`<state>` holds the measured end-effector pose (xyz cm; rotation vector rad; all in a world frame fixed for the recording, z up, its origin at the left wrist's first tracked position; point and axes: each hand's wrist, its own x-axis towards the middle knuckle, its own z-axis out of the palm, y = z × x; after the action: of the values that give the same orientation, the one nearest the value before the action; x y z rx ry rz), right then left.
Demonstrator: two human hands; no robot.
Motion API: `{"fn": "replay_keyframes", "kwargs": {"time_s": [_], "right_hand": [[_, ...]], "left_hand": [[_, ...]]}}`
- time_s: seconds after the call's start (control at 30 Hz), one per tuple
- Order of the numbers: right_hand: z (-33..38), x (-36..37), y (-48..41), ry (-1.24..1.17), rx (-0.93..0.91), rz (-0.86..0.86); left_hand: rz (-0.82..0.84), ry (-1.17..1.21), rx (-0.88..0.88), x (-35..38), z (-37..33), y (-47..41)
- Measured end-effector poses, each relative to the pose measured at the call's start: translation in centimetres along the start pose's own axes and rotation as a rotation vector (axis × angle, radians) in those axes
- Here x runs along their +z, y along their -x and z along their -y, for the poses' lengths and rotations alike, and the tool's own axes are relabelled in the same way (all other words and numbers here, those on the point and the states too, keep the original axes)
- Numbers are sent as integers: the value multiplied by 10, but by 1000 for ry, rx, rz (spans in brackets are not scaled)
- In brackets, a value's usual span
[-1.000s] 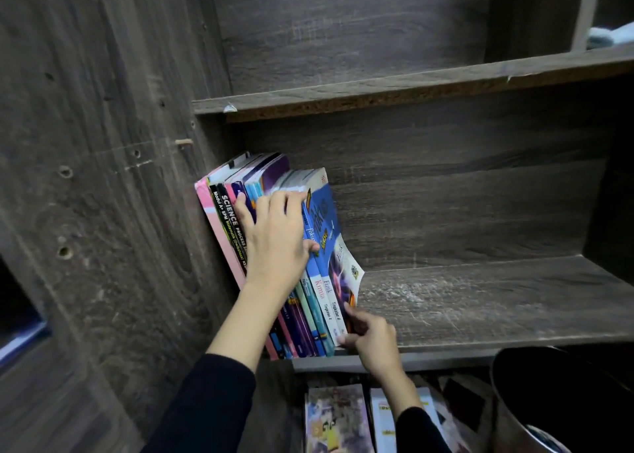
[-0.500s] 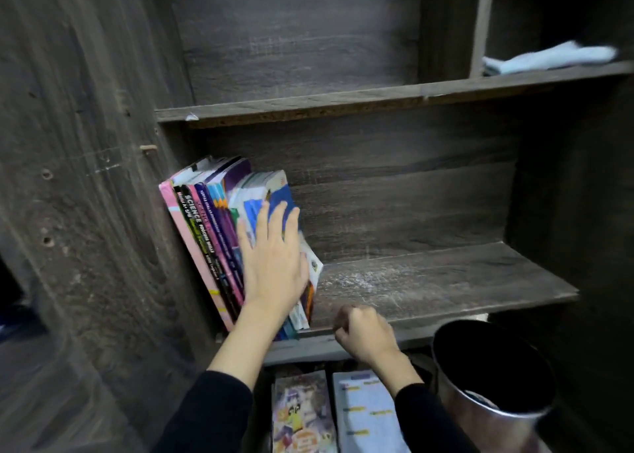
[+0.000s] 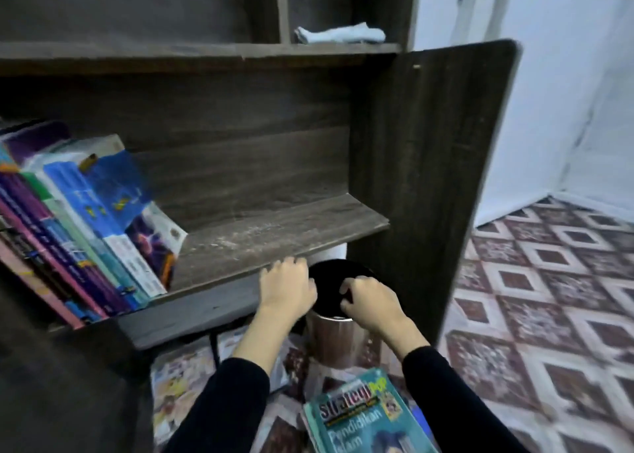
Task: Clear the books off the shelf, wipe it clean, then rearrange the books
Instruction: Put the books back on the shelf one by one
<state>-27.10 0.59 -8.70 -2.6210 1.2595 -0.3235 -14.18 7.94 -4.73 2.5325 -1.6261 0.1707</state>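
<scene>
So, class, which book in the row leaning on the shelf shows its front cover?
The blue book at the row's right end: its whole cover faces out, while those to its left show only spines and top edges.

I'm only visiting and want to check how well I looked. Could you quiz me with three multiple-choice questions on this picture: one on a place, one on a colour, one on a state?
1. Where does the pale cloth lie?
A) in the bin
B) on the top shelf
C) on the floor

2. What colour is the cover of the nearest book, at the bottom of the picture?
A) teal
B) red
C) black

3. How do the books on the middle shelf sit?
A) stacked flat
B) dead upright
C) leaning in a row

Answers:
1. B: the cloth rests in the upper right compartment.
2. A: the cover is plainly blue-green.
3. C: their tops tip to the left at the shelf's left end.
</scene>
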Motion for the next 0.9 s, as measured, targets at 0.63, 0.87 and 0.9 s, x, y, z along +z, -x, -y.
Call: {"fn": "replay_keyframes", "kwargs": {"time_s": [0.63, 0.87, 0.9], "right_hand": [[-149, 190, 101, -228, 520, 366], [-166, 241, 110, -406, 658, 436], [-167, 246, 109, -423, 649, 432]], "left_hand": [[519, 598, -500, 252, -44, 78], [522, 948, -830, 311, -41, 109], [519, 992, -857, 317, -41, 111]]}}
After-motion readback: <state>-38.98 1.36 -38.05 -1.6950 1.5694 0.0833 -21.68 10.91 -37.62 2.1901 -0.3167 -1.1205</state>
